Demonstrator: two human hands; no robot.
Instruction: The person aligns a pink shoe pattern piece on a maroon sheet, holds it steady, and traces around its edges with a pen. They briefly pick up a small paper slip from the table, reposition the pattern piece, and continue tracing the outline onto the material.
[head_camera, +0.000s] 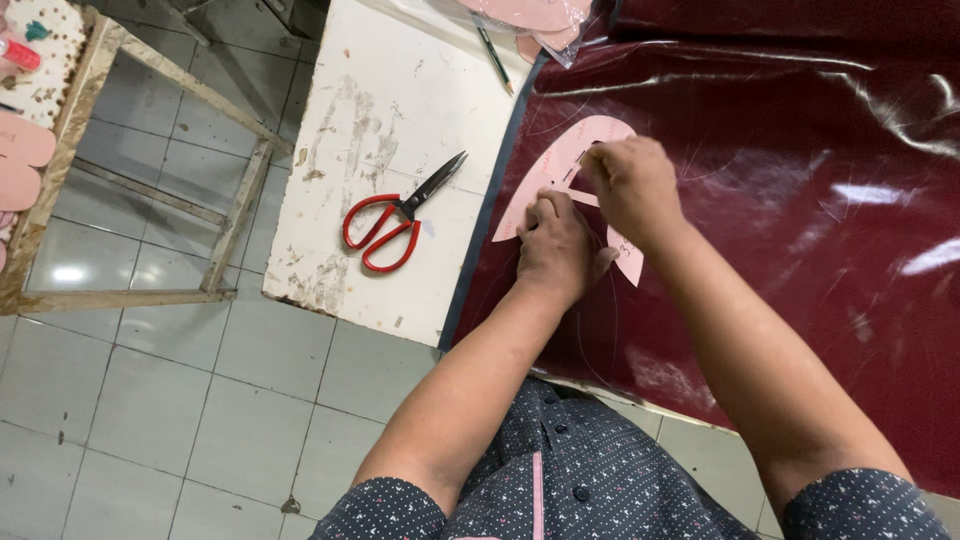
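A pink curved paper pattern (560, 160) lies flat on a glossy dark red sheet (800, 200) spread over the white table (380, 120). My left hand (555, 245) presses down on the pattern's lower middle with its fingers flat. Just above it, my right hand (630, 185) is closed over the pattern's right part; a thin dark tip shows at its fingers, perhaps a pen, but the hand hides most of it.
Red-handled scissors (400, 215) lie on the bare white tabletop to the left of the sheet. A pencil (495, 58) and a bag of pink cut pieces (540, 20) sit at the far edge. A wooden frame (100, 170) stands left on grey floor tiles.
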